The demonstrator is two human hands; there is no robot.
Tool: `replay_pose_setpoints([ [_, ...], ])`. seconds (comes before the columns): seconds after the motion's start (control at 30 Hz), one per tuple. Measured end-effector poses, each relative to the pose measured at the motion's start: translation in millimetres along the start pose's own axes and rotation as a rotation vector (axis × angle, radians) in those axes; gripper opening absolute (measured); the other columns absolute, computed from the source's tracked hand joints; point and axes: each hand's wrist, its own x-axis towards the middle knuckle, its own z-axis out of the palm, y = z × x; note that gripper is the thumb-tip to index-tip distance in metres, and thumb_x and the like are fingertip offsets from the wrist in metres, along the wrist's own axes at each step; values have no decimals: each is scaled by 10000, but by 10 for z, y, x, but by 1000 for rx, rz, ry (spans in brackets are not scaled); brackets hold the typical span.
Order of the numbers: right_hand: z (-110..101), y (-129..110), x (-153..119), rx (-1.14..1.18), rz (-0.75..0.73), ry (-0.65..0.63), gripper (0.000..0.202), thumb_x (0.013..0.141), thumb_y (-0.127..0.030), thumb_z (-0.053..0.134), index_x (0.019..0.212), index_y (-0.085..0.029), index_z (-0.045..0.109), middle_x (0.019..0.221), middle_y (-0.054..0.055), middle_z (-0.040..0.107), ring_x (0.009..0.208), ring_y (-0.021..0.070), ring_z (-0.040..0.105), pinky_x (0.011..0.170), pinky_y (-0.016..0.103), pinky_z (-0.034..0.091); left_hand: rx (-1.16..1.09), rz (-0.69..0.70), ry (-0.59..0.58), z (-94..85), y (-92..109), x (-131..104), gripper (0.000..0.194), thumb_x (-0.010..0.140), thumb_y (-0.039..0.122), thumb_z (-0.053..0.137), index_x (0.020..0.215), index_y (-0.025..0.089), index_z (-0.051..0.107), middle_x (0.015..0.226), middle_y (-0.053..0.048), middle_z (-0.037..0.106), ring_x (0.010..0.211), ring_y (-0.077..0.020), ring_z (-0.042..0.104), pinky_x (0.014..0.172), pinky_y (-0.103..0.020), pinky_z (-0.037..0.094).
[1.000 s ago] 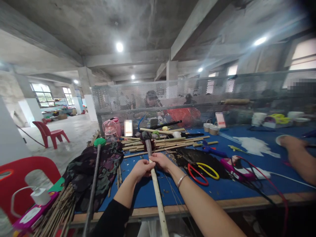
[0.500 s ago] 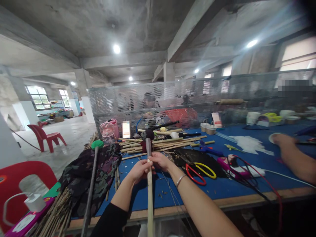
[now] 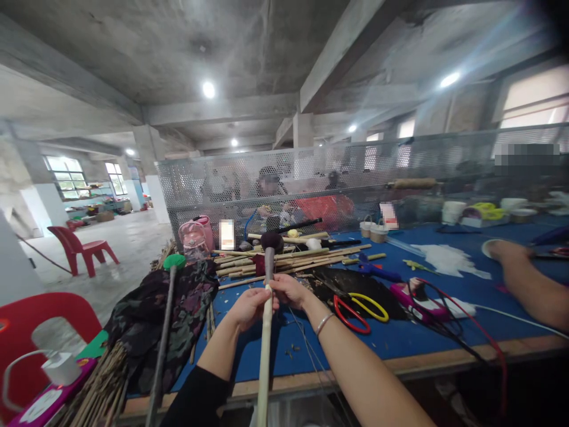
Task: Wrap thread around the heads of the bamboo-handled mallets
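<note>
The left hand [image 3: 249,308] and the right hand [image 3: 288,289] meet over the middle of the blue surface [image 3: 413,343], the fingers of both closed narrowly on a pale stick [image 3: 265,350]. They pinch it just below a grey sleeve [image 3: 269,262] that covers its upper part and ends in a dark rounded head [image 3: 272,241]. The stick's lower part runs toward the wearer, past the near edge of the surface. Thin wires [image 3: 310,344] trail below the right hand over that same edge. Beyond the hands, cut canes [image 3: 320,258] lie in a loose pile toward the far edge. Scissors [image 3: 362,306] with red and yellow handles rest to the right of the right hand, partly over a dark sheet [image 3: 377,284]; a magenta power strip [image 3: 438,313] lies farther right. At the left end, patterned dark cloth [image 3: 189,314] is spread beneath a grey rod [image 3: 165,338] with a green tip. Toward the right end, a co-worker's hand [image 3: 507,255] touches a pale round object whose kind I cannot tell.
</note>
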Motion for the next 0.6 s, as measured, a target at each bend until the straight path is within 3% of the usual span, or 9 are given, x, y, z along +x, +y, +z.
replay_pose_setpoints([
  [0.1, -4, 26, -4, -34, 18, 26, 355, 618, -415, 687, 679, -144, 466, 462, -68, 450, 316, 21, 306, 318, 179, 140, 89, -36, 54, 0, -6, -1, 364, 608, 418, 709, 742, 108, 574, 585, -37, 586, 507, -110, 544, 486, -206, 386],
  [0.2, 21, 28, -12, -124, 75, 102, 344, 606, -398, 691, 649, -149, 457, 385, -107, 345, 284, 11, 205, 308, 190, 88, 309, -6, 230, -35, -32, 26, 379, 565, 439, 730, 637, 133, 517, 439, 47, 468, 353, -47, 385, 378, -173, 263],
  [0.27, 39, 20, -14, -153, 93, 123, 344, 605, -397, 689, 634, -152, 449, 370, -115, 312, 281, 10, 190, 309, 192, 79, 378, 4, 280, -60, -45, 41, 393, 532, 430, 749, 592, 142, 489, 403, 76, 409, 337, -32, 332, 369, -168, 241],
  [0.43, 25, 6, -5, -107, 57, 94, 360, 635, -432, 673, 653, -164, 434, 371, -119, 305, 278, 17, 192, 306, 192, 81, 189, -7, 198, -64, -36, 39, 402, 530, 435, 754, 635, 135, 508, 472, 44, 484, 410, -61, 445, 433, -182, 350],
  [0.6, -2, -4, -11, -13, 4, -18, 341, 675, -436, 648, 686, -152, 461, 407, -93, 396, 294, 14, 218, 306, 179, 107, 16, -10, 15, -17, 0, 12, 325, 624, 373, 717, 742, 114, 560, 706, -61, 607, 618, -120, 585, 533, -199, 425],
])
